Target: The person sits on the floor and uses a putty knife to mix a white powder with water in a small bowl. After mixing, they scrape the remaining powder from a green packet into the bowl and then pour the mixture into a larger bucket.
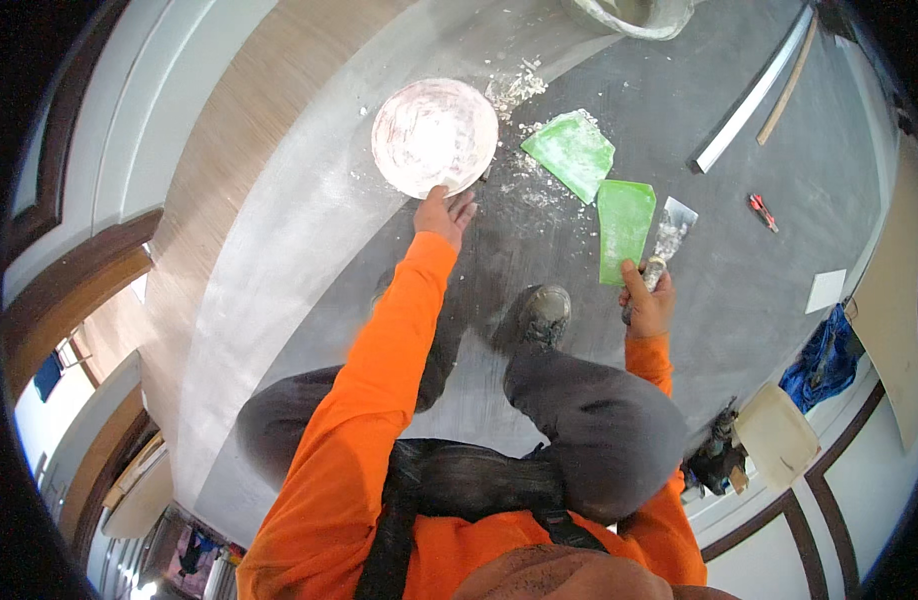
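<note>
A round bowl [432,135] smeared inside with whitish plaster sits ahead of me, left of the middle. At its near rim is my left hand [444,216], gripping the edge. My right hand [648,304] holds two tools at once. One is a putty knife [672,229] with a metal blade and a caked handle. Beside it, under my thumb, is a flat green plastic scraper [625,225] dusted white. Another green scraper [573,154], coated in white powder, lies on the floor between the bowl and my right hand.
White crumbs [522,86] are scattered around the bowl. A plaster-crusted bucket [639,19] stands at the top. On the right lie a metal strip [751,94], a wooden strip [789,79], a red utility knife [763,212], a white square [826,291] and blue plastic [826,360]. My shoe [545,311] is below.
</note>
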The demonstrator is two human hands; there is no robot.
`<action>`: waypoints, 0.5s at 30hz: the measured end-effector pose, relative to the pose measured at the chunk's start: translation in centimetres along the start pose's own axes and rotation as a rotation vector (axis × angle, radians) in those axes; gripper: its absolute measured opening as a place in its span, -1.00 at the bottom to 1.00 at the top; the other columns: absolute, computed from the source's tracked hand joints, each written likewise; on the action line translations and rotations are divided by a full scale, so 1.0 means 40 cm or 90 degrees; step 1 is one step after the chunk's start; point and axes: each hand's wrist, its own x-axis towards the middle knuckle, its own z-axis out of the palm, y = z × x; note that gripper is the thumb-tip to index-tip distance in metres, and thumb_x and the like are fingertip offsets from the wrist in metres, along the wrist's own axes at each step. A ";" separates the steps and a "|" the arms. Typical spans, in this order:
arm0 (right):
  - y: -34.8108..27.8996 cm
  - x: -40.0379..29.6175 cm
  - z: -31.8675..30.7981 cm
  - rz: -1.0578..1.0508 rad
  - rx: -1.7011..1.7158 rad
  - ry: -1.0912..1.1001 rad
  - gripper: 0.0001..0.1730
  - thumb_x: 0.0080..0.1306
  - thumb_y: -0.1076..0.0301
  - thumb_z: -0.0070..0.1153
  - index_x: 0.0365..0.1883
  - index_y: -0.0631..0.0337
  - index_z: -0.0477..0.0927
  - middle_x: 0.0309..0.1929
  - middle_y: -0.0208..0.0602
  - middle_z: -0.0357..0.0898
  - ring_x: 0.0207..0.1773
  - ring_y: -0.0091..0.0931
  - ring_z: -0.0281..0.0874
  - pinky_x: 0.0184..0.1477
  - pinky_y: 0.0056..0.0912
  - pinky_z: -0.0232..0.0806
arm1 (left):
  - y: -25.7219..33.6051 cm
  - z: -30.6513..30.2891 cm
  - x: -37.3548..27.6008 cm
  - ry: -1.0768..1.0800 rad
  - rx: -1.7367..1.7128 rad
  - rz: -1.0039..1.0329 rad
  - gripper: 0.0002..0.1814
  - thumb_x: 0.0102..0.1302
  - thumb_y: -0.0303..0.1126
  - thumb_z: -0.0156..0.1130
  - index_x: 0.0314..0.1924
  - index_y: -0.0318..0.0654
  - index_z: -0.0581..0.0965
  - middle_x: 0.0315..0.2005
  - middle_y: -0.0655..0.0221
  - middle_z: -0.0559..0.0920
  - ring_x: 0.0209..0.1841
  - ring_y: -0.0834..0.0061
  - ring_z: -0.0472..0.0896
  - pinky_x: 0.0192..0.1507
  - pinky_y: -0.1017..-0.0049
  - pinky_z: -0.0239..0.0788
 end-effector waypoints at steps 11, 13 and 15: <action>-0.507 -0.385 -0.157 0.126 -0.173 -0.050 -0.69 0.35 0.32 0.51 -0.09 0.21 0.63 -0.41 -0.45 0.63 -0.49 -0.61 0.53 -0.44 -0.45 0.41 | 0.367 -0.083 -0.635 0.105 0.076 -0.036 -0.36 0.49 -0.18 0.41 0.43 -0.28 0.44 0.33 0.04 0.52 0.25 0.14 0.66 0.15 0.29 0.57; -0.546 -0.473 -0.242 0.108 -0.234 -0.057 -0.60 0.32 0.28 0.49 0.02 0.27 0.66 -0.31 -0.30 0.73 -0.35 -0.45 0.68 -0.27 -0.31 0.53 | 0.413 -0.033 -0.763 0.137 0.106 -0.036 -0.34 0.50 -0.17 0.40 0.46 -0.28 0.43 0.38 0.03 0.47 0.33 0.15 0.58 0.20 0.27 0.54; -0.496 -0.546 -0.360 0.088 -0.337 -0.054 -0.44 0.28 0.19 0.48 0.16 0.32 0.66 -0.16 -0.10 0.80 -0.13 -0.22 0.78 -0.04 -0.15 0.58 | 0.475 0.003 -0.883 0.110 0.151 -0.035 -0.35 0.47 -0.06 0.41 0.36 -0.29 0.44 0.24 0.10 0.55 0.29 0.17 0.61 0.13 0.23 0.57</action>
